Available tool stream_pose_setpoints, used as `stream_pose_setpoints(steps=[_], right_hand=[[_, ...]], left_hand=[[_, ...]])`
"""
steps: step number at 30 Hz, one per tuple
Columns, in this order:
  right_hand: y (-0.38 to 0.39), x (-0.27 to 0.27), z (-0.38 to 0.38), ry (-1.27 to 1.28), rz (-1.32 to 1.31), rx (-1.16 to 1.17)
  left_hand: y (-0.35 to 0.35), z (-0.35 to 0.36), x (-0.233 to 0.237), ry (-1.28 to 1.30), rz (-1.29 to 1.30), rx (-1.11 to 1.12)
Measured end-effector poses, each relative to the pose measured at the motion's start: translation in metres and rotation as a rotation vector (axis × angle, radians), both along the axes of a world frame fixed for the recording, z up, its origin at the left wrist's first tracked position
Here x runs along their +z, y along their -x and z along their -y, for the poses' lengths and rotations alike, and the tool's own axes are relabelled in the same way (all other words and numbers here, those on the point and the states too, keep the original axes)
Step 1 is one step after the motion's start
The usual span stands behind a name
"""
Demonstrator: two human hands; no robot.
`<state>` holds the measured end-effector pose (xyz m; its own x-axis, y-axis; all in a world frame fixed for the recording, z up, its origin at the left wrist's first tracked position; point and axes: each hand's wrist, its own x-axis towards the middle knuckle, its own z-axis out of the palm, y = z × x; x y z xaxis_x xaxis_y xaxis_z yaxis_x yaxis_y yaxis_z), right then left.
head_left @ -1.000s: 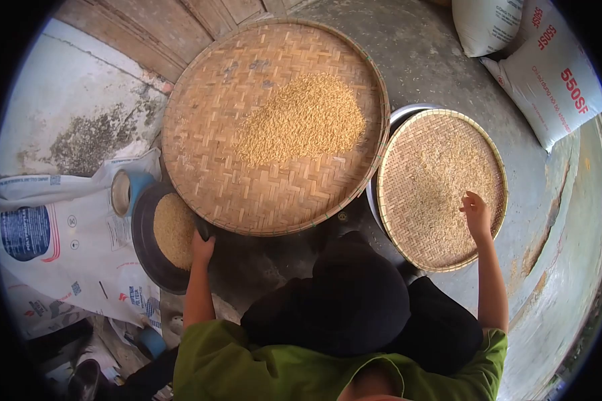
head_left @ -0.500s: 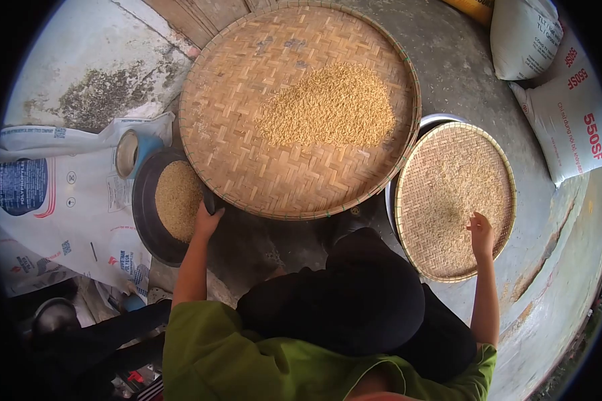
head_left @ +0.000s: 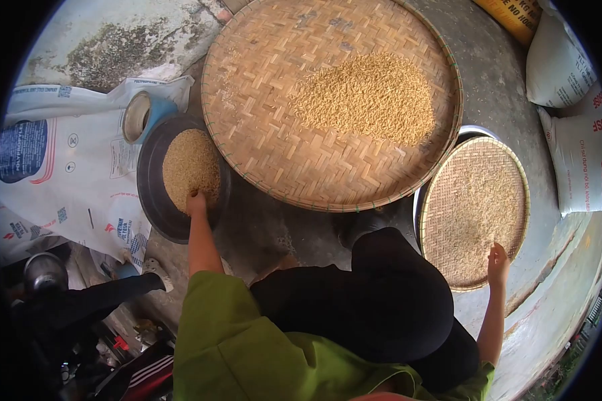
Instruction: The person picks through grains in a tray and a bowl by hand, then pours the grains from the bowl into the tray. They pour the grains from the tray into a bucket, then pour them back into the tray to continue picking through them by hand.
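Note:
My left hand (head_left: 196,202) reaches down into the grain (head_left: 188,164) in a dark round basin (head_left: 149,200); its fingertips are hidden in the grain. At the right, my right hand (head_left: 497,259) is at the lower right rim of a small woven tray (head_left: 441,194), its fingers drawn together; whatever they hold is too small to make out. Pale husks or grain (head_left: 475,207) cover that tray. Between the two lies a large round woven tray (head_left: 261,134), bearing a heap of golden grain (head_left: 371,97).
White sacks (head_left: 582,154) stand at the right. A printed white sheet (head_left: 80,167) and a blue can (head_left: 155,113) are on the left. Another person's dark-clothed leg (head_left: 100,301) and a metal bowl (head_left: 45,271) show at the lower left.
My left hand has moved from the dark basin's right rim into its grain. My right hand has shifted down towards the small tray's lower edge. The camera view has turned slightly.

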<state>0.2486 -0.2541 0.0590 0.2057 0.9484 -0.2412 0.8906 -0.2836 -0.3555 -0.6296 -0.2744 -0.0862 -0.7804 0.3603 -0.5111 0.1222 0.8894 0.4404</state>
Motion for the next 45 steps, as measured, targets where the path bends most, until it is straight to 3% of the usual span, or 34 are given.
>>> stream_pose_setpoints(steps=[2,5,6,8,12,14,15,24,26,32,36,38,39,41,43,45], right_hand=[[0.006,0.017,0.001,0.006,0.076,0.029],[0.014,0.028,0.003,0.043,0.067,-0.031],[0.017,0.029,0.003,0.055,0.064,-0.057],[0.020,0.025,0.004,0.051,0.084,-0.070],[0.032,0.018,-0.003,0.033,0.056,-0.035],[0.035,0.016,-0.009,0.034,0.032,-0.010],[0.036,0.016,-0.011,0.036,0.017,-0.004],[0.027,0.011,-0.010,0.043,-0.049,-0.024],[0.028,0.011,-0.005,0.052,0.018,0.016],[0.017,0.009,0.009,0.032,-0.008,0.030],[0.003,0.007,0.015,0.032,0.027,-0.004],[0.001,0.012,0.019,0.032,0.080,0.036],[0.001,0.017,0.019,0.021,0.082,0.061],[0.003,0.027,0.022,0.117,-0.086,-0.124],[-0.002,0.036,0.029,0.115,-0.107,-0.166],[0.006,0.058,0.037,0.034,-0.107,-0.150]], left_hand=[[-0.043,-0.034,0.030,0.239,-0.256,0.236],[-0.050,-0.063,0.021,0.116,-0.266,0.351],[-0.052,-0.074,0.021,0.119,-0.255,0.327],[-0.056,-0.093,0.023,-0.146,0.069,0.521],[-0.037,-0.103,0.001,-0.207,0.158,0.466],[-0.017,-0.095,-0.016,-0.394,0.400,0.338],[-0.011,-0.089,-0.015,-0.390,0.400,0.338],[0.010,-0.079,0.107,-0.542,0.502,0.279],[0.014,-0.078,0.119,-0.678,0.755,0.131],[0.004,-0.083,0.146,-0.499,0.673,0.168],[0.017,-0.068,0.124,-0.236,0.360,0.088],[0.017,-0.056,0.111,-0.213,0.239,0.306],[0.017,-0.047,0.103,-0.226,0.239,0.330],[0.023,-0.021,0.088,-0.211,0.260,0.433],[0.025,-0.007,0.066,-0.374,0.341,0.578],[0.056,0.000,0.019,-0.331,0.392,0.579]])
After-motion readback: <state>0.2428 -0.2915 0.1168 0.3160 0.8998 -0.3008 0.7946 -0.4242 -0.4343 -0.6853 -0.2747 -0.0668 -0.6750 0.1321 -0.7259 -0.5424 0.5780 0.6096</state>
